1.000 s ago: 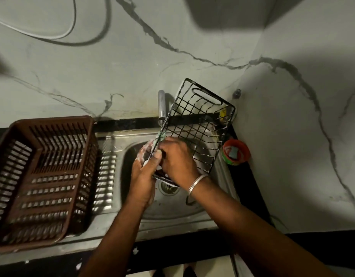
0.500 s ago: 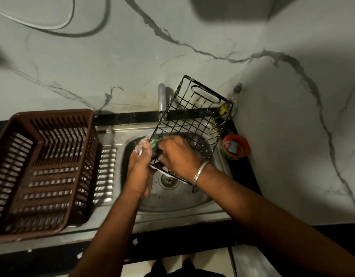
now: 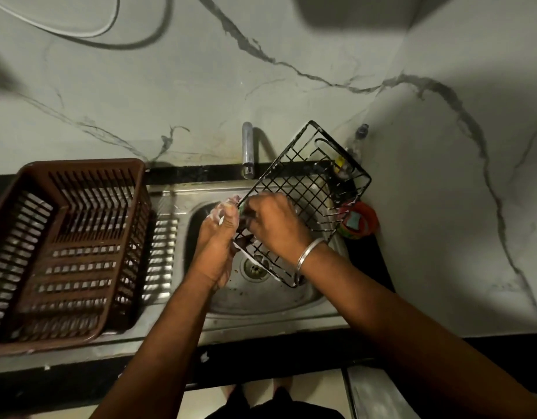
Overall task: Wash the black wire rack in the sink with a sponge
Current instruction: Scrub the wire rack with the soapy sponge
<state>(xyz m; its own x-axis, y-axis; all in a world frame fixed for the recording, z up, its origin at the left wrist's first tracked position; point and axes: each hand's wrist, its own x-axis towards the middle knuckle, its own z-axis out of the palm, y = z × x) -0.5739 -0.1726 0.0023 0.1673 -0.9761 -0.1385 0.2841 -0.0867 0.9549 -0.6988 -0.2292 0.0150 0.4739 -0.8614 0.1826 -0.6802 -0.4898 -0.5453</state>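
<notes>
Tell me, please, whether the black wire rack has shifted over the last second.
Yes. The rack has swung right, away from the tap and closer to the red bowl.

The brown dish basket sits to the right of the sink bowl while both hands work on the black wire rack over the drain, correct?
Not quite. The head view shows the brown dish basket left of the sink bowl, on the drainboard. The left hand and right hand do work on the black wire rack over the drain.
</notes>
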